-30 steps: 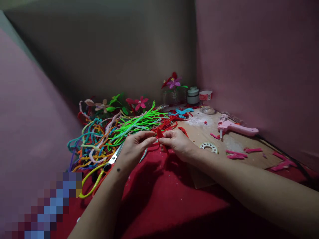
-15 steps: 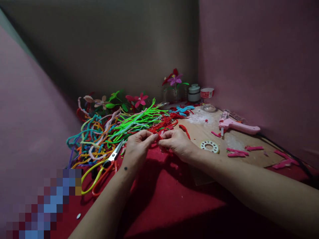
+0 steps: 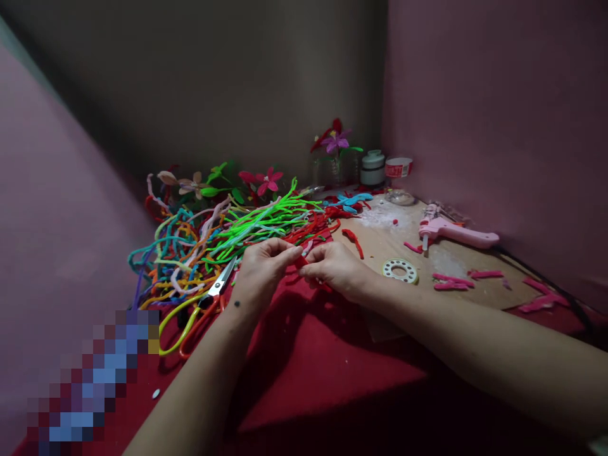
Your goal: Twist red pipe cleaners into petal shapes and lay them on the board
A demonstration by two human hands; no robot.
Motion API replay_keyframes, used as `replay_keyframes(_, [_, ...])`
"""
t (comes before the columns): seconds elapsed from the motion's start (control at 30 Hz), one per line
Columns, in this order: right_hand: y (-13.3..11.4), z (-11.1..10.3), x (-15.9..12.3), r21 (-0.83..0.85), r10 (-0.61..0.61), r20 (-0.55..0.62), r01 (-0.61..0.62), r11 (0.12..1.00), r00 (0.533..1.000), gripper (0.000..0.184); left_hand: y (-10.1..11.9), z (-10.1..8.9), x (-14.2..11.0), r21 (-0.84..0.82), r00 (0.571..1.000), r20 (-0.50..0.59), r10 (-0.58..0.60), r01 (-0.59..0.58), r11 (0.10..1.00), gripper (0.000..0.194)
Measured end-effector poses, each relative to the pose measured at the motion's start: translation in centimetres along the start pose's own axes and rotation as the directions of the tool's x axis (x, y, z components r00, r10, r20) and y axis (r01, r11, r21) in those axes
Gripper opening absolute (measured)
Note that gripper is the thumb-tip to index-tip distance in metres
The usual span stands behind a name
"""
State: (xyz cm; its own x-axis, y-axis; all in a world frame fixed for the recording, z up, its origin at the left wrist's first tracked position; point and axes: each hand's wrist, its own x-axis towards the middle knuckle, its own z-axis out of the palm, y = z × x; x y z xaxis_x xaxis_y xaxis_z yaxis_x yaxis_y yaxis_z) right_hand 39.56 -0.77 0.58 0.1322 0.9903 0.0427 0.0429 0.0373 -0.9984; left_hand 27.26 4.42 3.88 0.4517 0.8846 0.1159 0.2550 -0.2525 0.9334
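Observation:
Between my two hands is a red pipe cleaner (image 3: 301, 260), mostly hidden by the fingers. My left hand (image 3: 266, 269) pinches it with thumb and forefinger. From the other side my right hand (image 3: 335, 269) grips it, fingers curled, close to the left fingertips. Scissors (image 3: 217, 288) with yellow and orange handles lie just left of my left hand, blades pointing away. Beyond the hands rests a bundle of bright green pipe cleaners (image 3: 266, 221), with red pipe cleaners (image 3: 318, 228) beside it. A short red piece (image 3: 352, 243) lies past my right hand.
A tangle of coloured pipe cleaners (image 3: 175, 253) fills the left. On cardboard (image 3: 380, 247) at right are a pink glue gun (image 3: 458, 233), a white ring with holes (image 3: 399, 271) and pink pieces (image 3: 451, 282). Fuzzy flowers (image 3: 336, 142) and a grey jar (image 3: 373, 168) stand behind. Red cloth (image 3: 332, 367) covers the table.
The view has shifted slightly, so the table things sit a little differently. Both hands stay together on the red pipe cleaner, with a small change in finger position.

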Motion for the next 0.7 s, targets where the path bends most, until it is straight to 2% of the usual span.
replay_keyframes(0.07, [0.0, -0.1, 0.0, 0.000, -0.003, 0.012, 0.003, 1.000, 1.000, 0.016, 0.1, -0.4, 0.1, 0.003, 0.994, 0.105, -0.030, 0.030, 1.000, 0.019])
replay_keyframes(0.13, [0.2, -0.2, 0.0, -0.028, -0.014, 0.027, 0.015, 1.000, 1.000, 0.017, -0.2, -0.2, 0.2, 0.002, 0.990, 0.135, -0.030, 0.030, 1.000, 0.023])
replay_keyframes(0.27, [0.9, -0.4, 0.1, -0.034, -0.013, 0.024, 0.014, 0.999, 1.000, 0.017, -1.0, 0.9, 0.2, 0.128, 0.992, -0.078, 0.096, -0.085, 0.988, 0.023])
replay_keyframes(0.33, [1.0, -0.4, 0.3, 0.044, -0.012, -0.008, 0.012, 0.999, 1.000, 0.017, -1.1, 0.9, 0.3, 0.179, 0.983, -0.106, 0.148, -0.127, 0.976, 0.021])
replay_keyframes(0.4, [0.8, -0.6, 0.5, 0.163, -0.012, -0.062, 0.022, 0.986, 0.998, 0.020, -0.9, 0.3, 0.5, 0.152, 0.971, -0.158, 0.180, -0.157, 0.976, 0.022])
replay_keyframes(0.47, [0.3, -0.8, 0.8, 0.285, -0.009, -0.121, 0.044, 0.958, 0.993, 0.021, -0.7, -0.4, 0.6, 0.049, 0.963, -0.222, 0.152, -0.144, 0.988, 0.023])
replay_keyframes(0.5, [0.1, -0.9, 0.9, 0.344, -0.006, -0.149, 0.058, 0.937, 0.989, 0.020, -0.7, -0.6, 0.6, -0.027, 0.973, -0.207, 0.099, -0.107, 0.994, 0.023])
replay_keyframes(0.57, [-0.3, -1.1, 1.1, 0.440, 0.006, -0.192, 0.080, 0.894, 0.981, 0.018, -0.9, -0.3, 0.5, -0.189, 0.998, -0.026, -0.049, 0.043, 0.981, 0.026])
replay_keyframes(0.63, [-0.4, -1.1, 1.1, 0.495, 0.018, -0.203, 0.087, 0.864, 0.979, 0.019, -1.2, 0.6, 0.3, -0.297, 0.969, 0.200, -0.143, 0.199, 0.934, 0.027])
replay_keyframes(0.7, [-0.2, -1.0, 1.1, 0.483, 0.005, -0.206, 0.097, 0.870, 0.979, 0.021, -1.4, 1.8, 0.1, -0.361, 0.940, 0.305, -0.155, 0.265, 0.894, 0.027])
